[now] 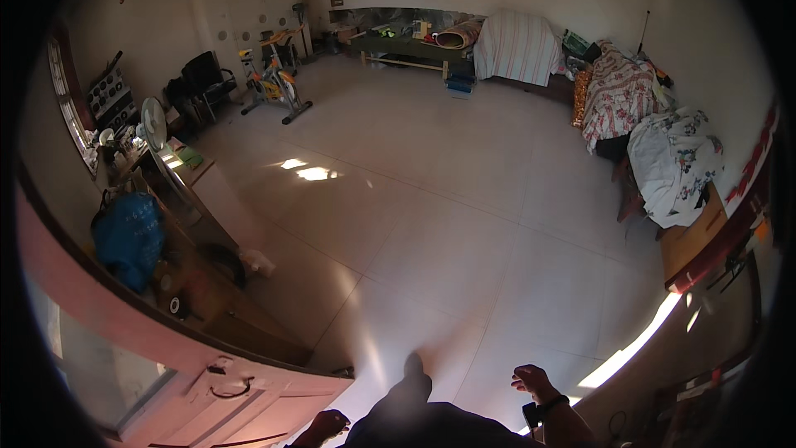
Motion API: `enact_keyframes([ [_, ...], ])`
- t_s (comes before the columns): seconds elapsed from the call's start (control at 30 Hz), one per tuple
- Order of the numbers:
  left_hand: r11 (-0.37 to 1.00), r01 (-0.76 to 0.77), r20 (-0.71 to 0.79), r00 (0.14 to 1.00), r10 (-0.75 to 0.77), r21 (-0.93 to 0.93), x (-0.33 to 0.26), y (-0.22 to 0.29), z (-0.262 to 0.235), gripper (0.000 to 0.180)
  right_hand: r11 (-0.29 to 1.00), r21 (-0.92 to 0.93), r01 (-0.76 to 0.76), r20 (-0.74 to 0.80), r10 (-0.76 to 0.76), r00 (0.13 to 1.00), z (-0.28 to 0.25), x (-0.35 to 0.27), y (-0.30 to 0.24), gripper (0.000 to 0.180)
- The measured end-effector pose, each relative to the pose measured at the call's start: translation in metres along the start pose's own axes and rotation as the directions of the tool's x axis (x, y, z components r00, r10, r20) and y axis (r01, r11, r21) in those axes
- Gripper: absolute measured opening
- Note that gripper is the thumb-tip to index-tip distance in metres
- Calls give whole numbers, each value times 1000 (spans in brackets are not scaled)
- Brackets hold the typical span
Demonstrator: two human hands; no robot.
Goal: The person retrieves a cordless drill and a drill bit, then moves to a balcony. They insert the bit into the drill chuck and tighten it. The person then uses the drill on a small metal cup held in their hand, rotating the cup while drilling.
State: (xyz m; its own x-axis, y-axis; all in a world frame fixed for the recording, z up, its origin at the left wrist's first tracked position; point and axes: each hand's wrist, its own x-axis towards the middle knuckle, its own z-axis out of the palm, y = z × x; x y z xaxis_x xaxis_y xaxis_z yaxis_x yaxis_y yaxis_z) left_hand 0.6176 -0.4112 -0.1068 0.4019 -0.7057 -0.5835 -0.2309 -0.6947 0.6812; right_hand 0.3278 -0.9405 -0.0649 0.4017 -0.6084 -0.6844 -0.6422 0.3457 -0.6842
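Note:
My left hand [329,424] hangs low at the bottom edge, in shadow, just right of a pink panelled door [274,402]. Its fingers are curled in and no object shows in them. My right hand [533,380] is held out over the floor at the lower right. The fingers there are loosely bent with gaps between them, holding nothing I can see. A dark watch [531,415] sits on that wrist. One foot [415,369] points forward on the pale tiled floor [431,257] between the two hands. A dark curved handle [230,390] is fixed to the door, away from my left hand.
At left stand a blue bag [130,236], a wooden desk [203,172], a fan [154,123] and a black chair [206,79]. An exercise bike [276,87] is farther back. Cloth-covered piles [516,46] line the back and right, beside a low green table [406,48].

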Motion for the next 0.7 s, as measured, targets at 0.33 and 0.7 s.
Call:
enact_keyframes([
  [0.33, 846, 336, -37, 923, -384, -415, 129, 100, -113, 24, 988, -144, -62, 197, 90, 976, 40, 165, -206, 31],
  [0.7, 709, 361, -96, 851, -516, -606, 312, 142, -234, 32, 978, -204, 37, 355, 39, 934, 84, 412, -421, 30],
])
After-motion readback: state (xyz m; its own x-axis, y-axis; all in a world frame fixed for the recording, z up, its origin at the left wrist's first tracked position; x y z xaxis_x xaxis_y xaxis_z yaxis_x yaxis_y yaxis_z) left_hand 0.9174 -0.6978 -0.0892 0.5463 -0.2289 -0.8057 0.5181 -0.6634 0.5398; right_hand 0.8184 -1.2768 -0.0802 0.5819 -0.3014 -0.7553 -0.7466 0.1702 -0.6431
